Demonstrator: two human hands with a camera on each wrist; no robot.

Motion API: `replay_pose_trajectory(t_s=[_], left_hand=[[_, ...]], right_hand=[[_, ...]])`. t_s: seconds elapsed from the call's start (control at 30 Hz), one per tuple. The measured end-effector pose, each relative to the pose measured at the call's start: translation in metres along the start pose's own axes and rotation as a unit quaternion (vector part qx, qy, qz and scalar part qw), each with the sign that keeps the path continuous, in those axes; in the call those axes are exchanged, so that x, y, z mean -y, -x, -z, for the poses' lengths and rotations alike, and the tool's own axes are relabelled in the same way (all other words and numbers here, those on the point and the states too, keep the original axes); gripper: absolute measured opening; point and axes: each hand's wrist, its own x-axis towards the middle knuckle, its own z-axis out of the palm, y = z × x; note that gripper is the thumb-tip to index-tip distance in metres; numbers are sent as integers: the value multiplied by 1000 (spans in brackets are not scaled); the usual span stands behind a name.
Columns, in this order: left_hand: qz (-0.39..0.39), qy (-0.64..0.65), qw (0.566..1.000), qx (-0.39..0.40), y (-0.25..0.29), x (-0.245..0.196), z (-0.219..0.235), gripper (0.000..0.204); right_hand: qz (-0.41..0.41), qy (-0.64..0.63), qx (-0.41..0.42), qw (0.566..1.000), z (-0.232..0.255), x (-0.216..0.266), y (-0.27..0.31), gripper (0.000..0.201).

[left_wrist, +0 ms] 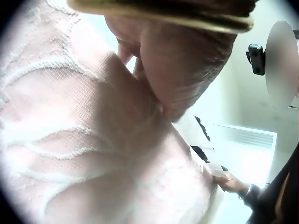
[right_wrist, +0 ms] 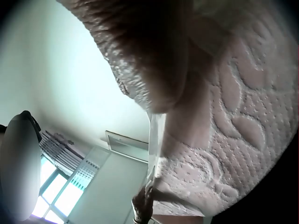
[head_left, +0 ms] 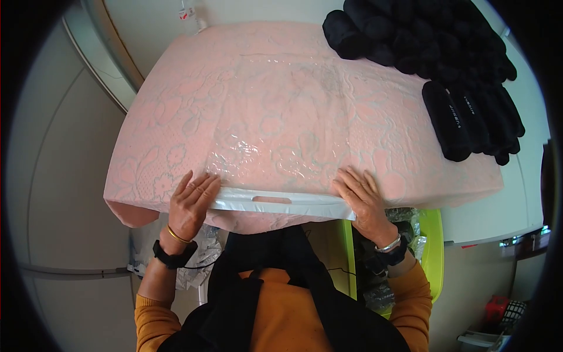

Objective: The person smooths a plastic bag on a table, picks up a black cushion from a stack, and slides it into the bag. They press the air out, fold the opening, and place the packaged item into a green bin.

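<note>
A clear plastic bag (head_left: 275,117) lies flat on the pink patterned cloth, its white handle strip (head_left: 234,198) with an oval cut-out running along the near edge. My left hand (head_left: 192,202) rests at the strip's left end, fingers stretched forward over the cloth and the bag's corner. At the right end, my right hand (head_left: 360,196) lies with its fingers extended and spread a little, touching the strip. Each wrist view shows the underside of a hand close against the cloth (left_wrist: 60,116) at the table edge; the fingertips are mostly hidden there.
Rolled black fabric items (head_left: 463,120) stand at the right, with a larger black pile (head_left: 422,35) behind them. A clear bottle (head_left: 189,17) stands at the back left. Below the table are a lime-green bin (head_left: 433,252) and crumpled clear plastic (head_left: 202,258).
</note>
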Motion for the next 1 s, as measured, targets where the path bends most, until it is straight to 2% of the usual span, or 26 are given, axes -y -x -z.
replay_pose_trajectory(t_s=[0.2, 0.3, 0.33, 0.4, 0.43, 0.47, 0.53, 0.57, 0.63, 0.67, 0.77, 0.9, 1.0], left_hand=[[28, 42, 998, 48, 15, 0, 7, 37], [28, 49, 995, 87, 3, -10, 25, 47], [40, 50, 994, 84, -3, -12, 30, 53], [66, 53, 993, 77, -17, -19, 33, 65], [66, 53, 994, 75, -26, -28, 28, 65], [57, 101, 991, 64, -39, -41, 20, 69], [27, 190, 981, 44, -63, -72, -7, 76], [6, 230, 973, 36, -73, -86, -23, 79], [13, 219, 974, 52, -92, -104, -43, 79], [21, 210, 975, 69, -96, -107, -49, 79], [4, 153, 982, 112, -83, -94, -55, 79], [-21, 59, 985, 163, -65, -55, -42, 83], [33, 10, 985, 168, -44, -2, -38, 83]], right_hand=[[-3, 18, 75, 997, 14, 0, 3, 46], [-10, -166, 96, 981, 30, -15, 0, 55], [-11, -166, 96, 981, 36, -15, -4, 55], [-23, -294, 66, 953, 47, -9, -18, 57], [-28, -354, 51, 933, 49, -6, -25, 58], [-26, -352, 51, 934, 44, 2, -34, 58], [8, -159, 16, 987, 22, 25, -57, 58], [8, -159, 16, 987, 7, 33, -63, 58], [-15, -20, 4, 1000, -23, 41, -69, 64], [-16, -23, 6, 1000, -30, 40, -66, 64], [-55, 53, 43, 996, -46, 38, -58, 72], [-59, -6, 70, 996, -25, 31, -53, 80], [-64, -9, 83, 994, -19, 18, -49, 82]])
